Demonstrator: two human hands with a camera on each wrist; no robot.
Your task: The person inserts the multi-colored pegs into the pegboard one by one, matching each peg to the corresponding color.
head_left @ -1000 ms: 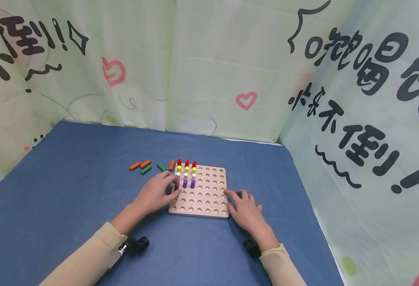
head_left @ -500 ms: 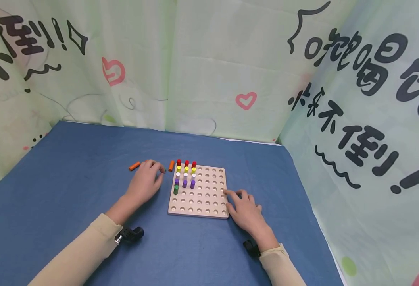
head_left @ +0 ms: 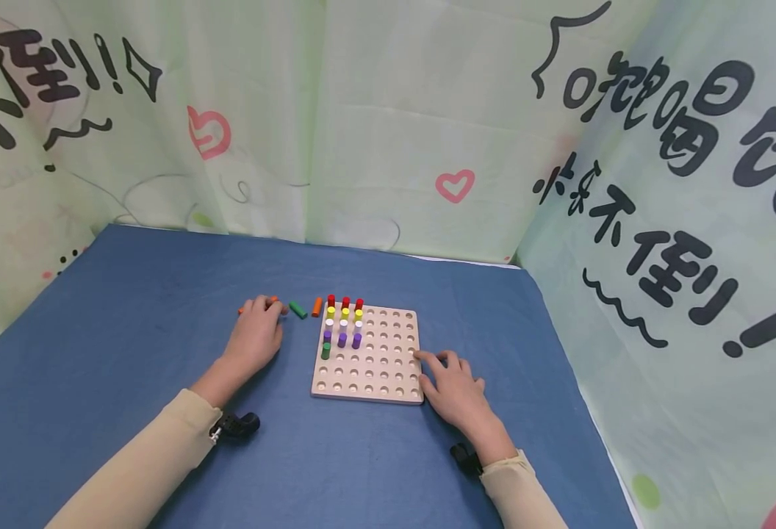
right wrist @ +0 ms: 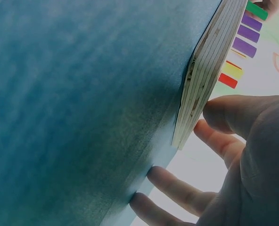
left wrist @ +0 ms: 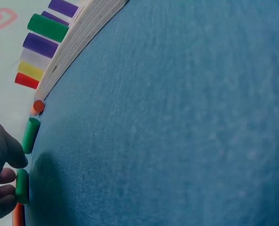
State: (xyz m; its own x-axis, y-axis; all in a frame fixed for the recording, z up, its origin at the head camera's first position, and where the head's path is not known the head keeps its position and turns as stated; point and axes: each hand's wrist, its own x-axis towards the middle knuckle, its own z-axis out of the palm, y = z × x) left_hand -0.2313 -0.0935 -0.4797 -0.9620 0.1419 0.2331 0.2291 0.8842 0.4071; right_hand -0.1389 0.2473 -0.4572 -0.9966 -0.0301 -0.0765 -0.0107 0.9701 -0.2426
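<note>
My left hand [head_left: 249,334] is over the loose pegs left of the board, its fingertips at a green peg [left wrist: 21,186] lying on the cloth. Thumb and fingers are apart there, and in the head view the hand hides that peg. My right hand [head_left: 455,393] rests at the right edge of the wooden pegboard [head_left: 384,373], its thumb and a finger touching the edge. Red, yellow, white and purple pegs stand in rows at the board's left side. A single green peg [head_left: 325,351] stands upright below the leftmost purple one.
Another green peg [head_left: 298,309] and an orange peg [head_left: 317,307] lie between the left hand and the board. More orange shows beside the left fingers. Blue cloth [head_left: 375,463] covers the table, and a printed curtain [head_left: 375,125] hangs behind it.
The left hand has left the board, where a green peg now stands, and moved left to the loose pegs, uncovering one green peg since half a second ago. The right hand has stayed still.
</note>
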